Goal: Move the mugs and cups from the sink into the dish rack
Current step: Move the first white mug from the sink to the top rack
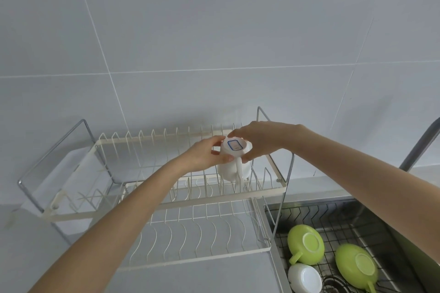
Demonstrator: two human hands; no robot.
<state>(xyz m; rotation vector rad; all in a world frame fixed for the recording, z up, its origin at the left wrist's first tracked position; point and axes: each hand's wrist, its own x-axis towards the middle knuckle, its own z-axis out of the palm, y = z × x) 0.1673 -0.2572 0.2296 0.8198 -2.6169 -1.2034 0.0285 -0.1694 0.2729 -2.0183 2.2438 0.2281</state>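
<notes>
Just right of the frame's centre, both hands are closed around a white mug (232, 160) held upside down over the upper tier of the cream wire dish rack (133, 187). The left hand (202, 153) pinches its base from the left with thumb and fingers; the right hand (258, 140) cups over it from the right, fingertips curled on the rim of the base. The handle points toward the camera, and the mug's mouth seems to be touching the tines or just above them. To finish well, I'd lower it straight so the mouth settles between tines, then let go only once it stops rocking. In the sink (390, 207) at lower right, two green cups (306, 247) and a white cup (304, 278) wait, all inverted.
</notes>
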